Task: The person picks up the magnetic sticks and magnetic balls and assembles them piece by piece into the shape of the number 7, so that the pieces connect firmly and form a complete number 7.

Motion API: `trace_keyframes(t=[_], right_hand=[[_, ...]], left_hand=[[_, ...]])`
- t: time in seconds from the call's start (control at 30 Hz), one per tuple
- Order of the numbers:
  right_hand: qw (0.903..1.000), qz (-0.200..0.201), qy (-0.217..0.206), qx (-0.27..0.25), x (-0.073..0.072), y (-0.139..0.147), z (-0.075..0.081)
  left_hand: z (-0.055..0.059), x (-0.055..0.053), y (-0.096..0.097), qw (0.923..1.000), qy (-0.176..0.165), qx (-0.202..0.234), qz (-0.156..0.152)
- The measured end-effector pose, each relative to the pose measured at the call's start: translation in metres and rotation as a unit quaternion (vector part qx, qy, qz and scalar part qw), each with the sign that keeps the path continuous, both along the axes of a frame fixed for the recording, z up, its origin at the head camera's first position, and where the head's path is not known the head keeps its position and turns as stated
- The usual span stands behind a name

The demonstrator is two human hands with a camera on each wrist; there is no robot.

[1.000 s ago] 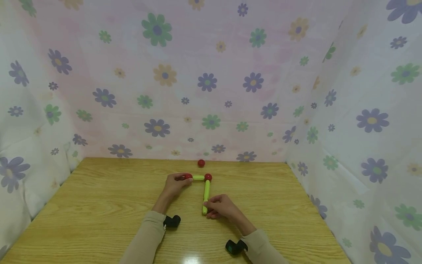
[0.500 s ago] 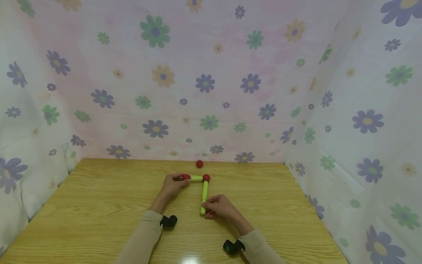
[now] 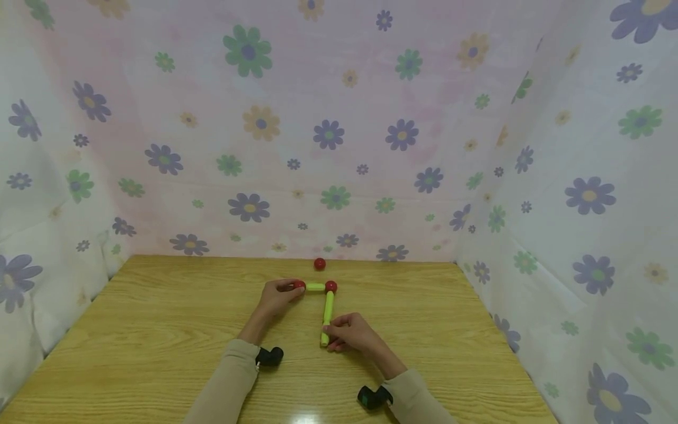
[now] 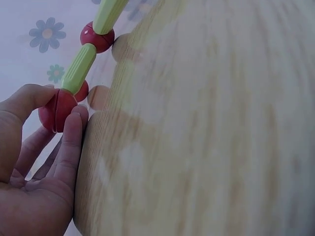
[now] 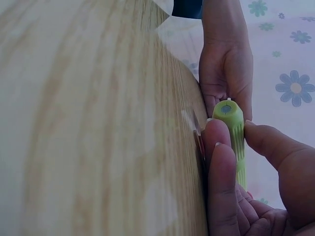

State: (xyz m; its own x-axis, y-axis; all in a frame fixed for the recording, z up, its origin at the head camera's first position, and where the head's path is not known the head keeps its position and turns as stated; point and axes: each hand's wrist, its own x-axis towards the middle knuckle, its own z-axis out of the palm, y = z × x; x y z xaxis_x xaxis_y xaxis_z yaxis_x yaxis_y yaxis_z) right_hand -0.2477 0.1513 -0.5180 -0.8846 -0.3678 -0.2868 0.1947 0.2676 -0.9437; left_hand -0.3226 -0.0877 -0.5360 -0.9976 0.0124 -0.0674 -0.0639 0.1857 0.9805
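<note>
In the head view my left hand (image 3: 276, 297) pinches a red ball (image 4: 57, 110) between thumb and fingers. A short yellow-green ridged rod (image 3: 315, 287) joins that ball to a second red ball (image 3: 331, 287) on its right. From the second ball a longer yellow-green stick (image 3: 328, 307) runs towards the person, forming a corner. My right hand (image 3: 354, 331) pinches its near part, the thumb on one side and fingers on the other, low by the table. A round grey end face (image 5: 226, 109) on this stick points at the right wrist camera.
A loose red ball (image 3: 320, 264) lies behind the joined pieces, near the back edge of the wooden table (image 3: 175, 330). Flower-printed cloth (image 3: 328, 176) hangs along the back and both sides. Black wrist cameras (image 3: 270, 357) sit at both sleeve cuffs.
The head view has shifted slightly, moving everything a little to the left in the picture. Both hands keep their grips on the red ball and the yellow-green stick.
</note>
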Motion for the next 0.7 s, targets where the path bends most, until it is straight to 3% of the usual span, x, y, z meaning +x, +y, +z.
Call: trace_keyframes(t=[0.33, 0.7], right_hand=[[1.0, 0.002, 0.002, 0.005, -0.001, 0.0019, -0.0015], [1.0, 0.005, -0.002, 0.005, -0.0019, 0.0022, -0.0012]], left_hand=[[-0.0015, 0.0003, -0.0011, 0.9998, 0.015, 0.002, -0.015], [-0.0025, 0.0007, -0.0013, 0.9998, 0.02, 0.001, -0.008]])
